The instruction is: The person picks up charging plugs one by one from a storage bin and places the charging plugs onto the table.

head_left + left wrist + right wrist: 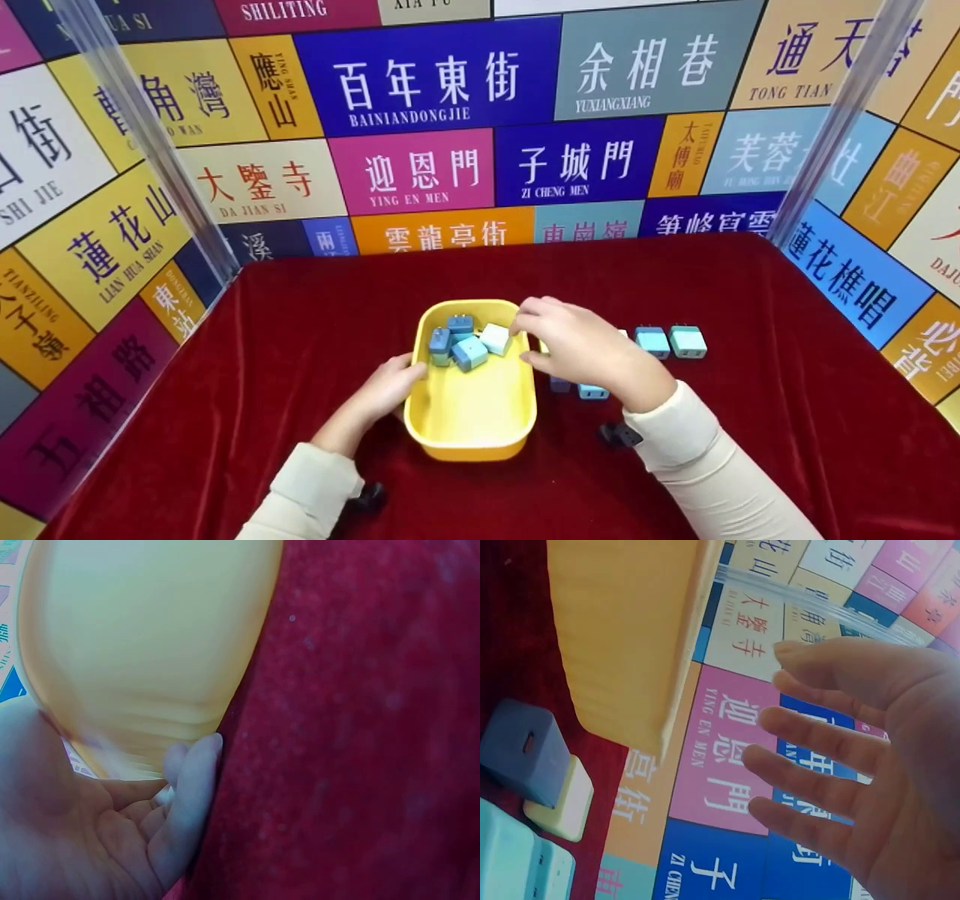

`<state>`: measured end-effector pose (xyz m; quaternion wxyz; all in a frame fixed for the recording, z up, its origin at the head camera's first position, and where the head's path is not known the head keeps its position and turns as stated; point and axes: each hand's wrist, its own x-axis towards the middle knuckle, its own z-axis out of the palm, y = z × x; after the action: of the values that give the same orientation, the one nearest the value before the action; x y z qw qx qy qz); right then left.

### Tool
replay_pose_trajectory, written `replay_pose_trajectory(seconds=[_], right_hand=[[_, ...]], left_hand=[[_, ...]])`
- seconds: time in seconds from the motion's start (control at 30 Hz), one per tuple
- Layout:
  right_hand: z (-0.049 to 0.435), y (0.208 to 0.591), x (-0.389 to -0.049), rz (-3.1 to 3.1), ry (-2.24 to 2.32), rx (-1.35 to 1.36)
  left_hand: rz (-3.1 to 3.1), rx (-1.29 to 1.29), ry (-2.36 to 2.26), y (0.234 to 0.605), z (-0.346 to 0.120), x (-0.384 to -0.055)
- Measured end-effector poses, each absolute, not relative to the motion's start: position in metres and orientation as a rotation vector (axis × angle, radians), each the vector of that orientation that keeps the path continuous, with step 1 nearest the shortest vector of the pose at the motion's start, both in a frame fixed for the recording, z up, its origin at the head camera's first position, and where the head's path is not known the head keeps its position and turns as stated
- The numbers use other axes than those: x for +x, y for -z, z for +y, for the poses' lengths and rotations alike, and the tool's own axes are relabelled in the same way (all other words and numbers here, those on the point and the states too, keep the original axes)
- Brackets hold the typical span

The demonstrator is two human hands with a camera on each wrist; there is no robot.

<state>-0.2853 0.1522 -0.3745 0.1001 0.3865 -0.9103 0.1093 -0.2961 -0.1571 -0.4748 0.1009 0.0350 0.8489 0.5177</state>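
Observation:
A yellow plastic tub [472,442] stands in front of me. My left hand [386,386] grips its left side, thumb at the rim and fingers against the outer wall. Several small plug chargers lie in the far part of the tub, among them a white charger [496,339] and a blue charger [470,353]. Above the tub's right rim hovers my right hand [574,341]. In the right wrist view its fingers [810,780] are spread and relaxed, holding nothing. It partly hides more chargers to the tub's right, including a dark blue charger [525,742] and a pale yellow one.
Right of the right hand sit a blue-and-aqua charger [651,342] and a green charger [688,342]. A light blue charger [592,391] lies below the hand. Dark red cloth [322,315] covers the table. Clear posts [847,112] and a sign-patterned backdrop [420,82] stand behind.

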Motion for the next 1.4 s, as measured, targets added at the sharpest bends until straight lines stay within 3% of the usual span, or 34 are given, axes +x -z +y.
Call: replay_pose_trajectory(seconds=[0.5, 1.13, 1.4], right_hand=[[0.125, 0.396, -0.285, -2.625, -0.245, 1.264], [0.083, 0.41, -0.324, -2.773, -0.058, 1.357], [0.072, 0.423, -0.332, -2.784, -0.032, 1.33]], left_hand=[[2.515, 0.107, -1.524, 0.474, -0.154, -0.294], [2.508, 0.109, -1.536, 0.476, -0.156, -0.296], [2.443, 0.212, -1.56, 0.514, -0.174, -0.328]])
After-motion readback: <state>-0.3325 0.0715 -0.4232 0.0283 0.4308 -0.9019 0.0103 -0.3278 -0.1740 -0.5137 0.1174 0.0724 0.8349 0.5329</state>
